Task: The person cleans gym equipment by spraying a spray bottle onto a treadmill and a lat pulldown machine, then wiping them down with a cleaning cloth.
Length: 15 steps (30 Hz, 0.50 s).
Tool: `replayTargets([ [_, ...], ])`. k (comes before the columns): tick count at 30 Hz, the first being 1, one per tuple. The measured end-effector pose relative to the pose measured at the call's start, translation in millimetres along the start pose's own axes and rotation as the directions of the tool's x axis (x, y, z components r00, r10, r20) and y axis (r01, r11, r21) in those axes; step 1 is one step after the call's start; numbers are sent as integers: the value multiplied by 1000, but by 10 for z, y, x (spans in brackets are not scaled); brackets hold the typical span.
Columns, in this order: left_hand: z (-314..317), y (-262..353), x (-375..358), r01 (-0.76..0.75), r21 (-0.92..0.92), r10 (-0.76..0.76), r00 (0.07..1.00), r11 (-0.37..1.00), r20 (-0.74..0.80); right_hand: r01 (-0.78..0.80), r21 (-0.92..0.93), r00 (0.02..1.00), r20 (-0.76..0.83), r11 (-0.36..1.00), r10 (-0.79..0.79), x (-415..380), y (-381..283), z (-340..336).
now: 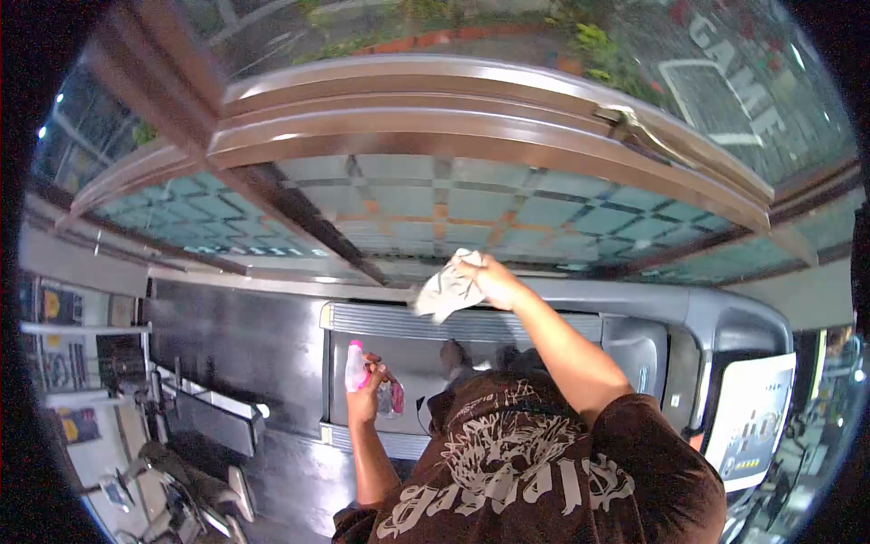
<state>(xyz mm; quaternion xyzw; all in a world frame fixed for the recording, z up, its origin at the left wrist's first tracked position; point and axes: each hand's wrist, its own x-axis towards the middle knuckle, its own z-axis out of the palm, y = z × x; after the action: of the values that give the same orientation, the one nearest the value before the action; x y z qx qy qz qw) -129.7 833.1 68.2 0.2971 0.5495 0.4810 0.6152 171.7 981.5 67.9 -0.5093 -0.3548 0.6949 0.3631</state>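
Note:
My right hand (pixel 497 284) is closed on a white cloth (pixel 448 290) with dark lines on it, its loose end blurred. Hand and cloth are at the lower edge of the window glass (pixel 408 204), overlapping it in this view. Lower down, my left hand (pixel 364 399) is wrapped round a spray bottle (pixel 354 370), pale and see-through with pink parts. The bottle is upright in this view, apart from the window, over the dark treadmill deck.
A brown metal window frame (pixel 435 127) with a handle (pixel 645 136) spans the top. Below is a treadmill with a ribbed side rail (pixel 453 319) and a lit console (pixel 754 422) at right. A dark floor (pixel 227 326) and exercise machines (pixel 159 494) lie left.

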Motion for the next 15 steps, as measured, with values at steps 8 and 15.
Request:
replayTargets([
  [8,973,81,307,-86,121,21,887,989,462,-293,350,954,170,890,247,-1297,466,-840],
  [15,2187,-92,-133,-378,307,58,707,873,705,-218,592,941,-82,776,328,-2624,1182,-2026],
])
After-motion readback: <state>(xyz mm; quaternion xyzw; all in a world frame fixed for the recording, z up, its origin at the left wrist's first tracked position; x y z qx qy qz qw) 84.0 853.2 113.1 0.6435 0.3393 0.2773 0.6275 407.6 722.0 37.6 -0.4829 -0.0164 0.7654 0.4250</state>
